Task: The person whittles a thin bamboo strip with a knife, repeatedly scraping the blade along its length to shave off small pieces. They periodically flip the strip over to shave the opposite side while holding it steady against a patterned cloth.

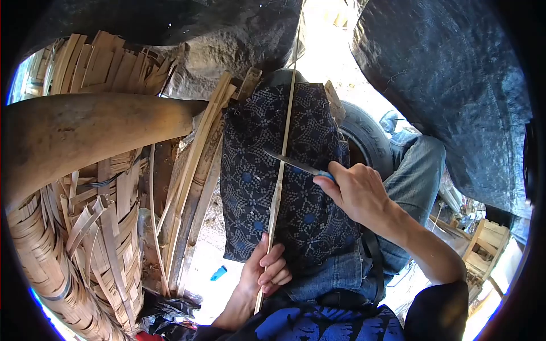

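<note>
A long, thin bamboo strip point(286, 128) runs lengthwise over my lap and on past the top of the view. Near my body, my left hand point(266, 270) has its fingers wrapped round the strip's lower part. In my right hand point(357, 190) is a knife point(296, 164) with a blue handle, its blade lying across the strip at about mid-lap. Just below the blade the strip looks paler and wider. A dark patterned cloth point(244, 193) covers my lap beneath the strip and the knife.
Woven bamboo baskets point(42, 250) stand at the left, under a thick bamboo pole point(102, 128). Split bamboo lengths point(190, 170) lean beside the cloth. A tyre point(367, 133) is beyond my knee. Dark plastic sheeting point(449, 85) hangs at the right. A blue scrap point(218, 273) lies on the ground.
</note>
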A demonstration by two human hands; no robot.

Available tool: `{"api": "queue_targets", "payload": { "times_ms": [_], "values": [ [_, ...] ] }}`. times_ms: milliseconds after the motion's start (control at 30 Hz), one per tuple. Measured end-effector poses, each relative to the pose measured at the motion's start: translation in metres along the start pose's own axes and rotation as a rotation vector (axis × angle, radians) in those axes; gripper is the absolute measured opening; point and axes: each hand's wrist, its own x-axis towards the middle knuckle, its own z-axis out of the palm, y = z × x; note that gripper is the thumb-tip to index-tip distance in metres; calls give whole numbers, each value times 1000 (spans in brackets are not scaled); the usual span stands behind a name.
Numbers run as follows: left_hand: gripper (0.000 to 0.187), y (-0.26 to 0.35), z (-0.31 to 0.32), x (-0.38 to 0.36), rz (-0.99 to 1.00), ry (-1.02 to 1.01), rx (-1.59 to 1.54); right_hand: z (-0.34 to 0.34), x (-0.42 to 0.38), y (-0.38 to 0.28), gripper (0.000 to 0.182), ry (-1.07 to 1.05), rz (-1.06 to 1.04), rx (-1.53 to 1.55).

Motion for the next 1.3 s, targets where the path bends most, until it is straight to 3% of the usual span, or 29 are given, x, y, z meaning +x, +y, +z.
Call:
{"api": "queue_targets", "payload": {
  "times_ms": [467,800,867,1000,1033,1067,1133,1200,1300],
  "values": [
    [52,-3,1,0,4,15,35,15,20,-8,48,74,10,-10],
    [51,-14,-4,-12,2,-24,-28,14,67,14,51,246,-51,30],
    [51,-18,-9,-19,-4,-20,-40,1,82,14,48,38,142,96],
    [51,-28,-18,-34,-3,-28,-49,2,114,41,49,151,96,47],
    [51,-33,-19,-38,8,-41,-37,-5,120,40,50,86,206,51],
    [51,-38,-21,-43,-3,-58,-62,-10,124,41,50,100,189,49],
    [51,-42,-21,-47,7,-79,-77,-11,127,52,48,276,218,131],
    [50,-45,-26,-46,-29,-83,-154,-4,117,56,50,406,84,191],
    [49,-36,-21,-28,-26,-101,-77,-10,75,34,44,237,-21,273]
  ]
}}
